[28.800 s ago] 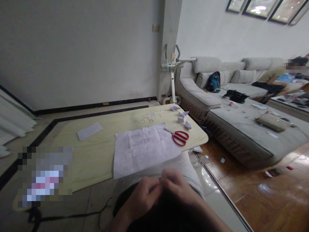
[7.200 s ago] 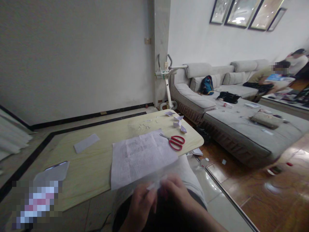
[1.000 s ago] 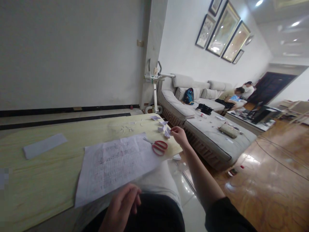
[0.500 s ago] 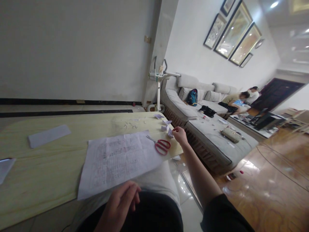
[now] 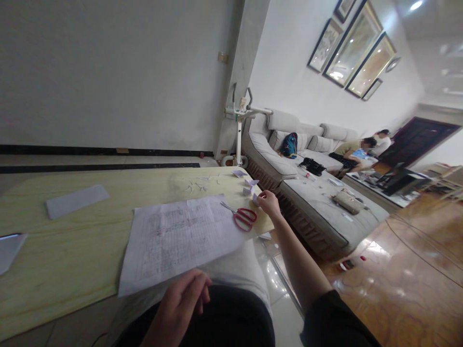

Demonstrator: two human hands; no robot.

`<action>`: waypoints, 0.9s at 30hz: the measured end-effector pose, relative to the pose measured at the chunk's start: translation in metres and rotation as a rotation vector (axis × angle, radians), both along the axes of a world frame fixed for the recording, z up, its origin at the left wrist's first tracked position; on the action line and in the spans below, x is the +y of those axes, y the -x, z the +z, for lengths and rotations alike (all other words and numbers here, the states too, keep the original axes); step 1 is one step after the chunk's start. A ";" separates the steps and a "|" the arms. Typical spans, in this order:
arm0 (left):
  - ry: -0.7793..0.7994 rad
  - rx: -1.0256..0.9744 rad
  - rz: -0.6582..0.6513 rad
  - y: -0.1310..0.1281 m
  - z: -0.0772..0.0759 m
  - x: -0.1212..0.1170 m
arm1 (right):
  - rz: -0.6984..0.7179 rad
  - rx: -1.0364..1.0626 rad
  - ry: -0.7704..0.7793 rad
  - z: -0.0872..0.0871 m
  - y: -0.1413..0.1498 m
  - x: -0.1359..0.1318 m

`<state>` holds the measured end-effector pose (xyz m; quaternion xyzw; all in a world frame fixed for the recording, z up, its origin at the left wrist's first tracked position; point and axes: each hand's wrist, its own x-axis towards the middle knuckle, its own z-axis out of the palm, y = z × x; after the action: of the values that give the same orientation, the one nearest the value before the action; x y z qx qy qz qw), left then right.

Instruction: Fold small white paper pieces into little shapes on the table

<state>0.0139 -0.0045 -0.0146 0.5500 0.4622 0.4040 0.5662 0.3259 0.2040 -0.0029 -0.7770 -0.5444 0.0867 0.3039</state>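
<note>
At the right end of the table my right hand (image 5: 268, 203) pinches a small folded piece of paper (image 5: 255, 199) between thumb and fingertips. Beside it several more folded paper pieces (image 5: 248, 191) stand in a row along the edge. Red-handled scissors (image 5: 245, 218) lie with their blades on a large printed sheet of paper (image 5: 177, 241). My left hand (image 5: 188, 294) hovers over my lap, below the sheet, its fingers loosely curled together with nothing visible in them.
Thin paper scraps (image 5: 197, 185) lie on the yellowish table (image 5: 83, 260). A white paper strip (image 5: 77, 201) and another sheet with a dark-edged object (image 5: 10, 248) are at the left. A grey sofa (image 5: 325, 207) stands to the right, two people farther back.
The view has shifted very slightly. My right hand stays at the folded paper and my left hand keeps its place.
</note>
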 end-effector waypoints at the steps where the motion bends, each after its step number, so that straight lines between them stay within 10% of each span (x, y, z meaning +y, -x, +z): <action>1: 0.000 -0.001 0.001 0.000 0.000 0.000 | 0.001 -0.012 0.003 0.000 0.000 -0.001; 27: 0.003 -0.009 -0.006 0.001 0.001 0.003 | 0.549 -0.289 -0.098 0.001 -0.012 -0.018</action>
<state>0.0127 -0.0018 -0.0136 0.5488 0.4585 0.4043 0.5702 0.3374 0.1857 -0.0019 -0.5896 -0.7750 0.0279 0.2258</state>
